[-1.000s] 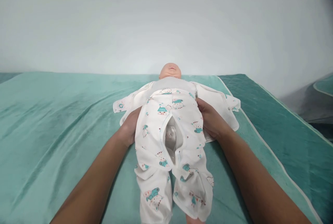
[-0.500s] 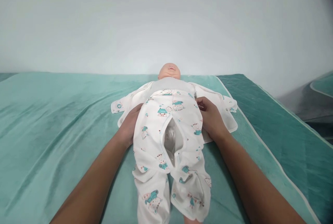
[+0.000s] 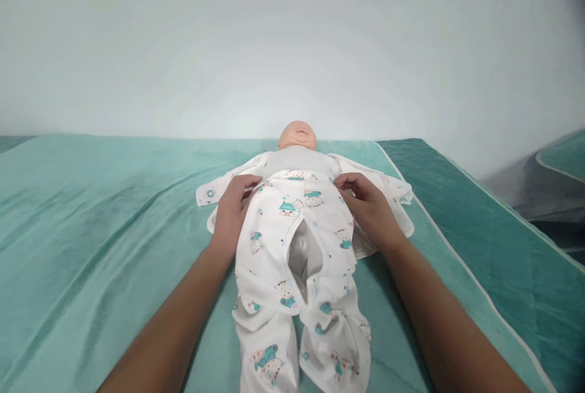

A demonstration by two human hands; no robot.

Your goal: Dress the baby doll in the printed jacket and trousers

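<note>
A baby doll (image 3: 298, 135) lies on its back, head at the far end. White split-crotch baby pants (image 3: 269, 240) with teal animal prints cover its legs and belly. An open white baby top (image 3: 249, 167) is on its arms and spreads out beneath it, leaving the grey chest bare. At the left side of the waistband, my left hand (image 3: 235, 207) is closed, thumb and fingers pinching the pants' edge. Opposite it, my right hand (image 3: 368, 204) pinches the waistband's right side. The fingertips are partly hidden by the cloth.
A light teal blanket (image 3: 114, 247) with wrinkles on the left lies under the doll. To the right is a darker teal cover (image 3: 493, 234) with a pale edge. A white wall (image 3: 292, 58) stands right behind the head.
Both hands have moved up along the pants' sides to the waistband, the right one inward as well. The view has tilted up slightly, showing a dark band above the wall.
</note>
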